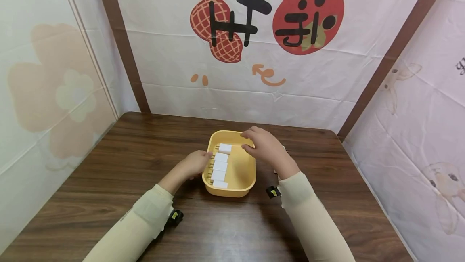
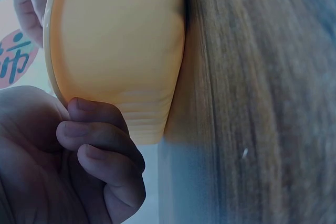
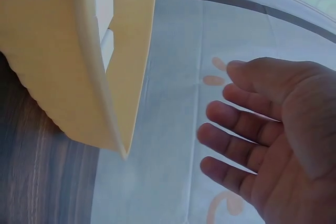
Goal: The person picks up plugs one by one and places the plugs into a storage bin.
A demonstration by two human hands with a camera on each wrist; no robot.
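A yellow plastic tray stands on the table. Along its left side lie several white plug adapters in a row, metal prongs to the left. My left hand grips the tray's left rim; in the left wrist view its curled fingers lie against the outer wall, and the thumb is hidden there. Over the tray's far right rim hovers my right hand, with nothing between its fingers. The right wrist view shows those fingers spread and slightly bent, apart from the tray wall.
Small white objects with prongs show partly behind the right wrist on the brown wooden table. Printed white cloth hangs behind the table and on both sides. Each forearm wears a black strap device.
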